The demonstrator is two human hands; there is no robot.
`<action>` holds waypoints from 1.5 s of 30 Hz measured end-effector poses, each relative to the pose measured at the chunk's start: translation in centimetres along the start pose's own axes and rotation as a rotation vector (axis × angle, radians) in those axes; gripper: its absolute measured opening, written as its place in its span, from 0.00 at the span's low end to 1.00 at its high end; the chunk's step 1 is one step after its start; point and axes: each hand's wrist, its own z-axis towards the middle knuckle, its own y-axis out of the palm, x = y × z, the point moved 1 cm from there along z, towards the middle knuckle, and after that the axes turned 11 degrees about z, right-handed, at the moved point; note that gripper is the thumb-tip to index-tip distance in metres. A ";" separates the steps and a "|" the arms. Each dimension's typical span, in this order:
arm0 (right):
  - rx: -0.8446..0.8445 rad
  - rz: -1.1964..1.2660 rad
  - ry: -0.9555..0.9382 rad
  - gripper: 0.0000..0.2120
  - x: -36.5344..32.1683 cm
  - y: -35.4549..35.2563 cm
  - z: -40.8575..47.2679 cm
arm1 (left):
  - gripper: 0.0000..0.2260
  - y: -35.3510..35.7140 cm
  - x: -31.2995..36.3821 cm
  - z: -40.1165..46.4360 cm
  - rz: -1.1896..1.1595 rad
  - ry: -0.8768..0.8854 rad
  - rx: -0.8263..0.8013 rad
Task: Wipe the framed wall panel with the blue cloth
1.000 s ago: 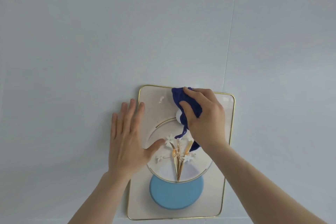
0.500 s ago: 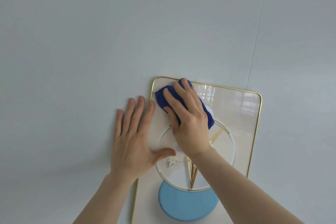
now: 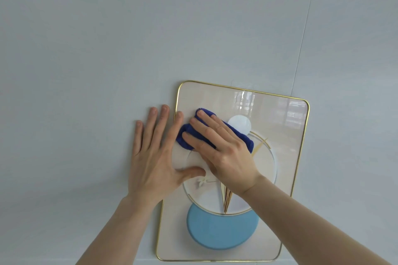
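My right hand [image 3: 224, 148] lies flat, fingers spread and pressing a bunched blue cloth [image 3: 189, 135] against the upper left of a framed panel [image 3: 286, 135], which hangs on a pale wall [image 3: 107, 38] in the lower middle of the frame. The cloth looks soft, light and easily crumpled, best held under a flat palm. The panel's glossy face shows reflections, so I judge it slippery and breakable, wanting gentle pressure. My left hand [image 3: 155, 157] rests open across the thin gold left edge, holding nothing, its thumb on the panel. Raised decorations, a white flower [image 3: 201, 182] and gold stems [image 3: 226, 198], could snag the cloth.
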 end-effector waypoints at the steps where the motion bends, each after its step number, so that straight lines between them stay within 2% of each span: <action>1: -0.015 -0.007 -0.018 0.15 0.1 -0.2 -0.1 | 0.58 0.0 0.0 0.0 0.007 0.007 0.000; 15: -0.089 -0.083 -0.051 0.14 1.8 -2.8 -3.3 | 0.58 0.1 -0.1 -0.1 -0.008 0.005 0.012; 23: -0.120 -0.184 0.111 0.19 1.9 -5.4 -9.0 | 0.58 0.2 0.0 0.0 -0.008 -0.001 0.011; 27: -0.144 -0.277 0.180 0.26 0.6 -6.9 -12.4 | 0.59 0.0 0.2 -0.1 -0.023 -0.012 0.010; 30: -0.225 -0.315 0.238 0.30 -0.2 -7.8 -13.6 | 0.59 -0.3 0.4 -0.2 -0.051 -0.024 0.006; 32: -0.288 -0.348 0.275 0.26 -0.9 -8.6 -14.0 | 0.58 -0.8 0.7 -0.4 -0.068 -0.034 -0.002; 34: -0.399 -0.370 0.426 0.20 -1.6 -9.2 -15.0 | 0.59 -1.5 1.1 -0.4 -0.068 -0.039 -0.027; 36: -0.492 -0.307 0.720 0.20 -2.6 -9.7 -16.9 | 0.58 -2.3 1.4 -0.5 -0.073 -0.048 -0.051; 38: -0.494 -0.201 0.970 0.12 -4.0 -10.5 -18.7 | 0.53 -3.0 1.7 -1.2 -0.091 -0.050 -0.038; 39: -0.466 -0.145 1.064 0.10 -4.7 -11.1 -19.6 | 0.51 -3.4 2.1 -1.8 -0.108 -0.047 -0.026; 41: -0.405 0.027 1.269 0.11 -6.3 -12.5 -20.6 | 0.45 -4.0 3.1 -3.5 -0.191 -0.063 -0.011; 45: -0.117 0.356 1.625 0.08 -8.8 -14.6 -21.4 | 0.34 -4.7 6.9 -8.1 -0.422 -0.125 -0.115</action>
